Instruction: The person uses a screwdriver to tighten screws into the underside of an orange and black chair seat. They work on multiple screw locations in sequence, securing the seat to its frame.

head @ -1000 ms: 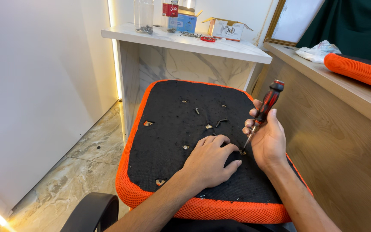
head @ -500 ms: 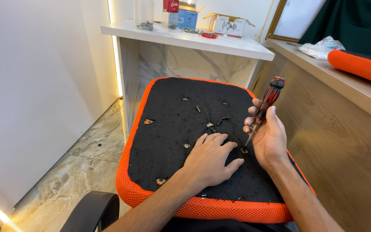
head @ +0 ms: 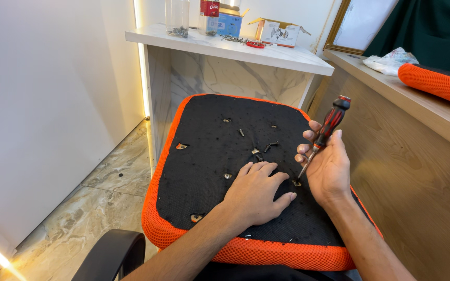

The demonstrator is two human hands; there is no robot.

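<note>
An upturned chair seat (head: pixel 204 156), black underneath with an orange mesh rim, lies in front of me. My left hand (head: pixel 259 192) rests flat on it with fingers spread. My right hand (head: pixel 326 164) grips a red-and-black screwdriver (head: pixel 325 130), tilted, its tip down on a screw (head: pixel 297 182) in the seat just right of my left fingertips. Several loose screws (head: pixel 264 148) lie on the black surface beyond my hands.
A white marble-look counter (head: pixel 287 56) behind the seat carries jars, small boxes and scattered hardware. A wooden desk (head: pixel 423 156) stands at the right with an orange cushion (head: pixel 438 83) on top. A black armrest (head: pixel 110 250) shows at the bottom left. Tiled floor lies at the left.
The view has shifted slightly. Both hands and the screwdriver stay in about the same place on the seat.
</note>
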